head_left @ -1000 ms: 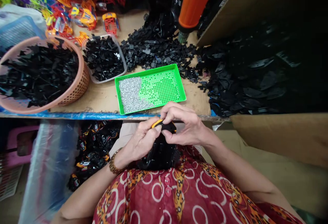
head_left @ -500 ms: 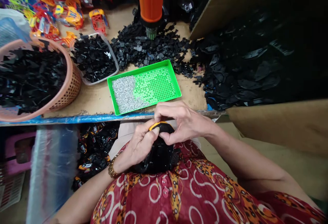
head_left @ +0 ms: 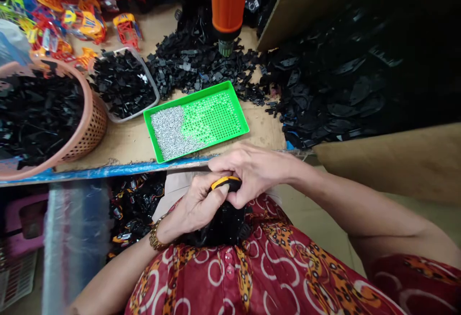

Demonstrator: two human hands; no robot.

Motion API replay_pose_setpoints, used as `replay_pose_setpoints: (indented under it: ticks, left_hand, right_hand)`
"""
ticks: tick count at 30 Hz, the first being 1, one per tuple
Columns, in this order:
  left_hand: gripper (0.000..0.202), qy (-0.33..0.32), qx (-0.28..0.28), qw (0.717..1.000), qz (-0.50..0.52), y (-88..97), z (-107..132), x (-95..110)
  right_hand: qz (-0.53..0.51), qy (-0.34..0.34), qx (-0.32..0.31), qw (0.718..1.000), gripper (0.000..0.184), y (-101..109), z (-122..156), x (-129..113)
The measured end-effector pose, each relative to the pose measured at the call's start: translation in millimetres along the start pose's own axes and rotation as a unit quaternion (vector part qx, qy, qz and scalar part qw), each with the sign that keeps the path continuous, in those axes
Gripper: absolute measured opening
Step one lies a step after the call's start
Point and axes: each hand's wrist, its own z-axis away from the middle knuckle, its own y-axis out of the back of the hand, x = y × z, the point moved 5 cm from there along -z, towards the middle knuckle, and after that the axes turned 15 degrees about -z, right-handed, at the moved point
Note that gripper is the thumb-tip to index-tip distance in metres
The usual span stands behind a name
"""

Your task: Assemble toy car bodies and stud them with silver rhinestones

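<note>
A black plastic toy vehicle part [head_left: 225,219] with a yellow-orange edge rests in my lap against my shirt. Both hands are closed on its far end. My left hand [head_left: 200,202] grips the yellow-edged end from the left, with the thumb pressed on the black surface. From the right, my right hand [head_left: 248,171] curls over that end, its thumb near the left thumb. My fingers cover part of the piece, so its full shape is hidden. Just beyond my hands, a green perforated tray [head_left: 219,118] on the table holds many small silver screws [head_left: 167,132].
An orange screwdriver [head_left: 230,3] hangs above heaped small black parts [head_left: 201,70]. Left stand a pink basket [head_left: 95,123] and a clear tub [head_left: 151,82], both full of black pieces. Colourful toy car bodies [head_left: 90,24] lie behind. Cardboard panels [head_left: 396,166] border the right side.
The camera view has shifted a little, moving the tray and baskets left in the picture. The yellow-edged end has tilted slightly under my fingers, and my right hand's fingers have curled in more.
</note>
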Motion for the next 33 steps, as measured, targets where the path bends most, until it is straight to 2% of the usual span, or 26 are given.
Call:
replay_pose_setpoints:
  ticks: [3,10,18,22,26,31,33]
  left_hand:
    - [0.027,-0.005,0.014,1.000,-0.007,-0.3,2,2]
    - [0.024,0.037,0.027,0.998,-0.029,-0.3,5,1]
    - [0.022,0.078,0.000,0.997,-0.031,-2.9,9,-6]
    - [0.023,0.088,0.028,0.996,-0.003,-1.3,10,-12]
    - [0.023,0.081,0.043,0.996,-0.005,0.5,9,-12]
    - [0.029,0.143,0.049,0.986,0.063,-2.9,11,-29]
    - [0.030,0.179,0.065,0.975,0.114,-4.9,15,-40]
  right_hand:
    - [-0.050,0.004,-0.023,0.998,0.034,5,-5,2]
    - [-0.100,0.055,0.019,0.993,0.030,6,-9,13]
    - [-0.173,0.018,0.020,0.985,0.029,-1,-9,26]
    - [-0.178,0.019,0.042,0.983,0.024,0,-10,26]
    - [-0.193,0.030,0.030,0.980,0.023,-1,-14,26]
    - [-0.215,-0.024,0.043,0.975,0.023,2,-11,34]
    - [-0.221,-0.052,0.030,0.973,0.032,4,-2,37]
